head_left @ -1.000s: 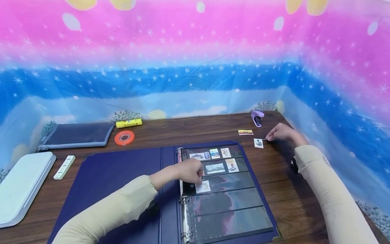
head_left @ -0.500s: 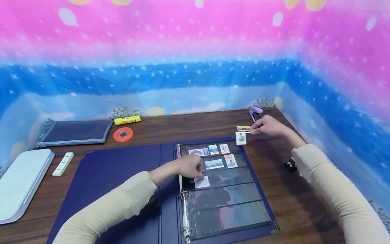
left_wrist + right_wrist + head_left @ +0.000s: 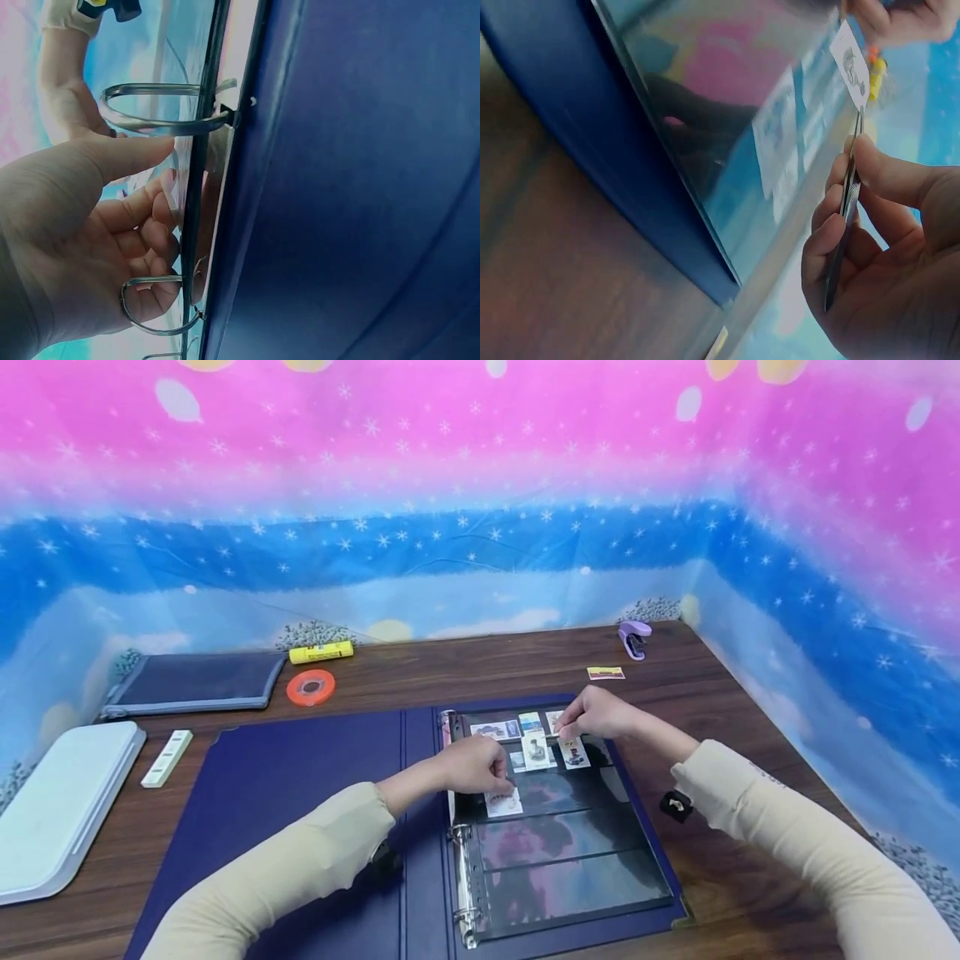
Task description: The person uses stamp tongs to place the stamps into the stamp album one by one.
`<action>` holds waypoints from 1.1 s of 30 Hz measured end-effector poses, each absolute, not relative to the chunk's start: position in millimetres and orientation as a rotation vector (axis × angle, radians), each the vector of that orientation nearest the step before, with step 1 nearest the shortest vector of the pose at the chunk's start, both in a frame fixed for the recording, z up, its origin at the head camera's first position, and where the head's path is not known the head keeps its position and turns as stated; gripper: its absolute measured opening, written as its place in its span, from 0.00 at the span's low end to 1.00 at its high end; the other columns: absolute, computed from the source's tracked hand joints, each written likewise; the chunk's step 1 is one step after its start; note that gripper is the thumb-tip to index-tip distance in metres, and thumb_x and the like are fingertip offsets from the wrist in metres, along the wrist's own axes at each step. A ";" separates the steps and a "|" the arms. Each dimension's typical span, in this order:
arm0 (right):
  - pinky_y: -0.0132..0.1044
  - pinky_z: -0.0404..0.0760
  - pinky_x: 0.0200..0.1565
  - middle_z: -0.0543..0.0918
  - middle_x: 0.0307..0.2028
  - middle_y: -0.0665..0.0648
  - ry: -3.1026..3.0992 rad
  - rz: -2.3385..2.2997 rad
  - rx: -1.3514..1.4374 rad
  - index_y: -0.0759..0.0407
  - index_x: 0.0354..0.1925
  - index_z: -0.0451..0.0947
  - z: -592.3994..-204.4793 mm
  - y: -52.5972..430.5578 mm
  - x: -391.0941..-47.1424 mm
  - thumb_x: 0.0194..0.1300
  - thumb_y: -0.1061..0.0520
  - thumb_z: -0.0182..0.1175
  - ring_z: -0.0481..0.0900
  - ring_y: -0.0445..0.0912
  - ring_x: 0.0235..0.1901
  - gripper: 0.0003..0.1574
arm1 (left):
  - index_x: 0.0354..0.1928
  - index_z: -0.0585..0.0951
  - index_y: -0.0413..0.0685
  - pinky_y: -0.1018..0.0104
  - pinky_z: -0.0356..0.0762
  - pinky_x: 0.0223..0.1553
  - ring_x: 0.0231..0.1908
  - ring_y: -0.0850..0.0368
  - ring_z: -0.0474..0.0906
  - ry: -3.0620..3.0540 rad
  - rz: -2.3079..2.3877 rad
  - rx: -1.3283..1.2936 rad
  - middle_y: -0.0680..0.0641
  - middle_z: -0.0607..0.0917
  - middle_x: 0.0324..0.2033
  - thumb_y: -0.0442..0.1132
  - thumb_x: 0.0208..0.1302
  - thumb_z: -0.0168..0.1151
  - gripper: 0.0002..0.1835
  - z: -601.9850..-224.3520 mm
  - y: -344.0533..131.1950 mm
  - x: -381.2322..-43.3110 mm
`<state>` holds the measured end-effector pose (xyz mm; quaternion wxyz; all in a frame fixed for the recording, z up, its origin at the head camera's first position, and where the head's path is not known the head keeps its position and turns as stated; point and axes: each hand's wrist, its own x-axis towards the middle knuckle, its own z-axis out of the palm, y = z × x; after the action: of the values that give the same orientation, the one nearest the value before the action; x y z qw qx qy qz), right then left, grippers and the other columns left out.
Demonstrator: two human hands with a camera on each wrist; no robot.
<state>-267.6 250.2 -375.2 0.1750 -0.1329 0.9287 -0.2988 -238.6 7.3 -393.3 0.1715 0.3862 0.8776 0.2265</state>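
Observation:
My right hand point(image 3: 598, 713) holds slim metal tweezers point(image 3: 845, 214), thumb on one side and fingers curled along the other. A small postage stamp point(image 3: 850, 66) hangs from their tips, over the upper rows of the black album page point(image 3: 570, 893). In the head view this stamp partly covers a landscape stamp point(image 3: 517, 762). My left hand point(image 3: 474, 765) stays at the third row, fingers curled beside a pale stamp point(image 3: 504, 803). In the left wrist view its thumb and forefinger are at a clear pocket strip point(image 3: 171, 196), seemingly pinching its edge.
The open navy binder point(image 3: 300, 810) has metal rings point(image 3: 465, 917) along its spine. Behind it lie a loose stamp point(image 3: 606, 673), a purple stapler point(image 3: 634, 641), orange tape point(image 3: 311, 687) and a yellow glue stick point(image 3: 321, 652). A white case point(image 3: 63, 810) is at left.
My right hand has lifted the stamp off the table with the tweezers and carried it leftward over the album page. The left hand has stayed at the third row.

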 end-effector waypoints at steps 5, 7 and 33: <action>0.30 0.73 0.34 0.86 0.40 0.63 2.603 -0.855 -0.352 0.65 0.35 0.85 -382.1 245.8 -256.3 0.57 0.63 0.63 0.81 0.40 0.33 0.08 | 0.19 0.79 0.48 0.76 0.64 0.22 0.17 0.66 0.66 2.523 0.660 1.092 0.55 0.79 0.17 0.42 0.54 0.67 0.11 -397.4 7.8 -237.5; 0.30 0.75 0.35 0.87 0.39 0.62 2.599 -0.844 -0.349 0.64 0.34 0.85 -384.1 245.2 -252.6 0.57 0.62 0.63 0.81 0.39 0.33 0.07 | 0.18 0.79 0.48 0.76 0.64 0.22 0.17 0.66 0.66 2.534 0.659 1.092 0.55 0.79 0.17 0.43 0.54 0.67 0.12 -398.6 8.2 -237.4; 0.28 0.75 0.37 0.87 0.31 0.56 2.524 -0.824 -0.677 0.62 0.30 0.86 -394.1 245.1 -242.8 0.54 0.63 0.65 0.77 0.34 0.31 0.04 | 0.17 0.78 0.49 0.75 0.63 0.20 0.16 0.66 0.64 2.528 0.673 1.060 0.58 0.75 0.15 0.44 0.53 0.68 0.12 -398.9 6.2 -239.7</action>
<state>-242.8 245.1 -394.1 0.1996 -0.2420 0.9026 -0.2948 -239.7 6.2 -398.9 0.1588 0.3708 0.8842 0.2354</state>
